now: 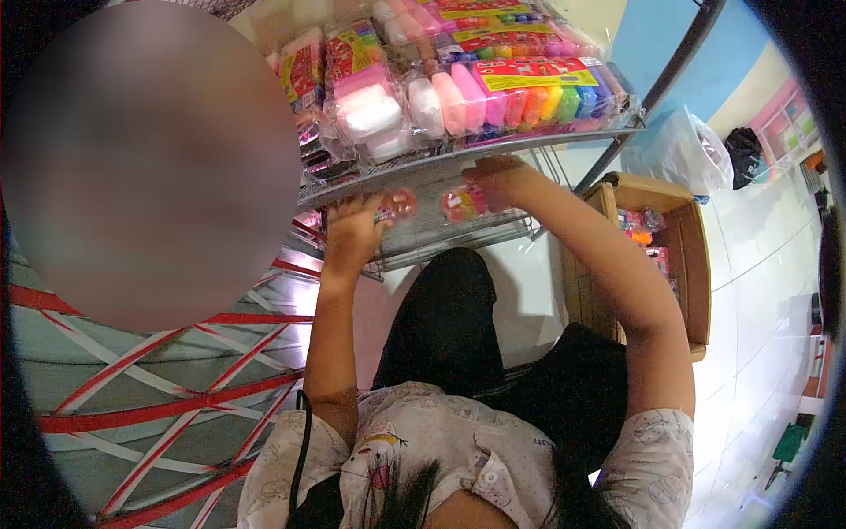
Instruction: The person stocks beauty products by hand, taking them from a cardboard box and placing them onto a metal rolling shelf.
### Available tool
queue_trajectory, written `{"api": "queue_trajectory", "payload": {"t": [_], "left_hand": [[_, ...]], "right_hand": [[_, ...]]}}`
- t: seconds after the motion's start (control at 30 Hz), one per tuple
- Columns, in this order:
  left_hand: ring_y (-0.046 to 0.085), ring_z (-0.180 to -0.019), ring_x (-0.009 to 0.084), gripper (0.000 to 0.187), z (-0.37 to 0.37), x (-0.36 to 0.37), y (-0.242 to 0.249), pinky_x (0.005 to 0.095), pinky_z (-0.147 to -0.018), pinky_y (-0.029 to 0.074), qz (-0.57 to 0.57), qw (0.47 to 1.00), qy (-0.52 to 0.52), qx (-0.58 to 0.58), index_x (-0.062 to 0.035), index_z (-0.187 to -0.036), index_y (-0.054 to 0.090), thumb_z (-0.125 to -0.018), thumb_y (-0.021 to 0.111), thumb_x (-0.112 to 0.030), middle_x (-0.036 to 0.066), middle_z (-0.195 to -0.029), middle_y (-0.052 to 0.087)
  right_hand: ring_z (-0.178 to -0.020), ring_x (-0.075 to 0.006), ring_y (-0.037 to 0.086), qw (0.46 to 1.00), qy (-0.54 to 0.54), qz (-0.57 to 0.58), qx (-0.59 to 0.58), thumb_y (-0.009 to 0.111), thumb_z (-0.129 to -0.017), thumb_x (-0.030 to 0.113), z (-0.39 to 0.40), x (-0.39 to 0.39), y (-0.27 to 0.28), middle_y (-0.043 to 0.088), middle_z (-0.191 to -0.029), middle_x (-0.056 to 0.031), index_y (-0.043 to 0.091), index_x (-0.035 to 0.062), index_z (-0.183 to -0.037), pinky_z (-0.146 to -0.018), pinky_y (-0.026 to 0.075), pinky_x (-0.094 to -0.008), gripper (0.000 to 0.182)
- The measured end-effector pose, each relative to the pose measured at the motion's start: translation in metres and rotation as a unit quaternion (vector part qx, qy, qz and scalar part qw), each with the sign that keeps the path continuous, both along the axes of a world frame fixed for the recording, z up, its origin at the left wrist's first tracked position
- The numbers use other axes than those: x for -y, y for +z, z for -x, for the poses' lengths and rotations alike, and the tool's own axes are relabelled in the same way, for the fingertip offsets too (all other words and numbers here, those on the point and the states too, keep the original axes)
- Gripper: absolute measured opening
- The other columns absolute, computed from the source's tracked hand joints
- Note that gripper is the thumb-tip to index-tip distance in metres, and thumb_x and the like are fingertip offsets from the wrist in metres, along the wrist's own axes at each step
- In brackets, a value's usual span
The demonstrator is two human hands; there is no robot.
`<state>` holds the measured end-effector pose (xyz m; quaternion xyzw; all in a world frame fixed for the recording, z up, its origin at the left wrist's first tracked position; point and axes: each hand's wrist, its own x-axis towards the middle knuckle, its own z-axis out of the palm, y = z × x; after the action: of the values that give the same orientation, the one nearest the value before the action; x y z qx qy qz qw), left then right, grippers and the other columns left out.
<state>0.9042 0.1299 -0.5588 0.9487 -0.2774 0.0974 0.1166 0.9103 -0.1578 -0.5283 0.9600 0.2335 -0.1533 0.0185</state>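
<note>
My left hand (354, 231) reaches in under the upper shelf with its fingers spread and its thumb out to the right. Right beside that thumb is a small red and pink clear-wrapped packet (398, 204). A similar pink and yellow packet (462, 204) shows at my right hand (507, 182), whose fingers bend over its far end, slightly blurred. Both packets appear over the lower level of a metal wire rack (432, 236). The upper shelf edge passes just above my hands.
Plastic-wrapped packs of multicoloured blocks (529, 97) fill the upper shelf. An open cardboard box (696, 264) with small packaged goods stands on the floor at right, near a white plastic bag (683, 154). Grey goods with red-and-white straps (167, 414) are at left.
</note>
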Motion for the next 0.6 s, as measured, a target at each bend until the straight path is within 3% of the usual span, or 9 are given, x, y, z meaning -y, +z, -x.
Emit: {"api": "queue_trajectory", "payload": {"t": [0.07, 0.1, 0.17, 0.27, 0.3, 0.4, 0.5, 0.6], "left_hand": [[0.054, -0.111, 0.0365, 0.057, -0.003, 0.002, -0.011, 0.0471, -0.099, 0.037, -0.012, 0.997, -0.006, 0.072, -0.0122, -0.128, 0.056, -0.076, 0.072, -0.032, 0.016, -0.119, 0.058], [0.054, -0.111, 0.0358, 0.057, -0.004, 0.003, -0.016, 0.0468, -0.099, 0.037, -0.018, 0.994, -0.011, 0.107, -0.0119, -0.127, 0.057, -0.076, 0.073, -0.031, 0.017, -0.119, 0.058], [0.054, -0.111, 0.0368, 0.055, -0.002, 0.004, -0.008, 0.0469, -0.099, 0.037, -0.008, 0.999, 0.007, 0.045, -0.0102, -0.128, 0.056, -0.078, 0.071, -0.026, 0.018, -0.119, 0.058], [0.052, -0.111, 0.039, 0.049, -0.009, -0.002, -0.012, 0.049, -0.097, 0.039, 0.008, 0.999, -0.013, 0.046, -0.009, -0.129, 0.056, -0.082, 0.066, -0.021, 0.02, -0.116, 0.058], [0.051, -0.111, 0.0398, 0.047, -0.011, -0.008, -0.016, 0.05, -0.097, 0.039, 0.014, 0.998, -0.025, 0.06, -0.0089, -0.129, 0.056, -0.083, 0.063, -0.019, 0.021, -0.114, 0.059], [0.051, -0.11, 0.042, 0.042, -0.003, -0.016, -0.008, 0.0501, -0.098, 0.038, 0.125, 0.992, -0.024, -0.027, -0.0062, -0.129, 0.055, -0.088, 0.056, -0.017, 0.024, -0.115, 0.058], [0.051, -0.111, 0.0421, 0.044, 0.01, -0.009, 0.012, 0.0478, -0.099, 0.038, 0.124, 0.991, 0.002, -0.051, -0.0051, -0.13, 0.053, -0.091, 0.055, -0.024, 0.025, -0.118, 0.056], [0.05, -0.114, 0.0426, 0.051, 0.004, 0.001, 0.001, 0.0483, -0.1, 0.038, 0.079, 0.997, -0.015, 0.012, -0.0056, -0.133, 0.05, -0.091, 0.056, -0.035, 0.025, -0.12, 0.055]], "right_hand": [[-0.108, -0.0344, 0.062, 1.0, 0.012, -0.003, -0.011, 0.072, -0.071, 0.028, -0.002, 0.003, -0.002, 0.065, -0.111, -0.0158, 0.066, 0.0163, -0.109, -0.087, 0.051, -0.0459, 0.041], [-0.108, -0.035, 0.06, 0.998, -0.012, -0.046, -0.03, 0.072, -0.072, 0.028, -0.001, -0.001, -0.008, 0.064, -0.112, -0.0154, 0.065, 0.0136, -0.109, -0.09, 0.05, -0.0453, 0.041], [-0.11, -0.036, 0.058, 0.986, -0.065, -0.137, -0.067, 0.072, -0.073, 0.028, 0.014, -0.029, -0.011, 0.062, -0.112, -0.0145, 0.063, 0.0081, -0.109, -0.094, 0.047, -0.0441, 0.042], [-0.112, -0.0373, 0.056, 0.943, -0.007, -0.321, 0.093, 0.071, -0.075, 0.032, 0.027, -0.059, -0.013, 0.061, -0.117, -0.0153, 0.065, 0.0103, -0.11, -0.095, 0.047, -0.044, 0.042], [-0.112, -0.0371, 0.055, 0.939, 0.021, -0.295, 0.173, 0.07, -0.076, 0.033, 0.028, -0.06, -0.012, 0.058, -0.122, -0.0198, 0.065, 0.0072, -0.112, -0.096, 0.046, -0.0445, 0.045], [-0.098, -0.0367, 0.063, 0.95, -0.132, -0.189, 0.211, 0.065, -0.076, 0.021, 0.026, -0.059, -0.016, 0.064, -0.11, -0.0211, 0.067, 0.0036, -0.106, -0.085, 0.051, -0.0469, 0.034], [-0.101, -0.0406, 0.061, 0.979, -0.111, -0.162, -0.06, 0.07, -0.078, 0.024, 0.02, -0.059, 0.007, 0.063, -0.102, -0.029, 0.066, -0.0046, -0.099, -0.089, 0.049, -0.0465, 0.036], [-0.094, -0.043, 0.063, 0.961, -0.145, -0.233, -0.043, 0.069, -0.076, 0.02, 0.026, -0.081, -0.001, 0.064, -0.095, -0.0294, 0.066, -0.006, -0.095, -0.084, 0.051, -0.0475, 0.032]]}}
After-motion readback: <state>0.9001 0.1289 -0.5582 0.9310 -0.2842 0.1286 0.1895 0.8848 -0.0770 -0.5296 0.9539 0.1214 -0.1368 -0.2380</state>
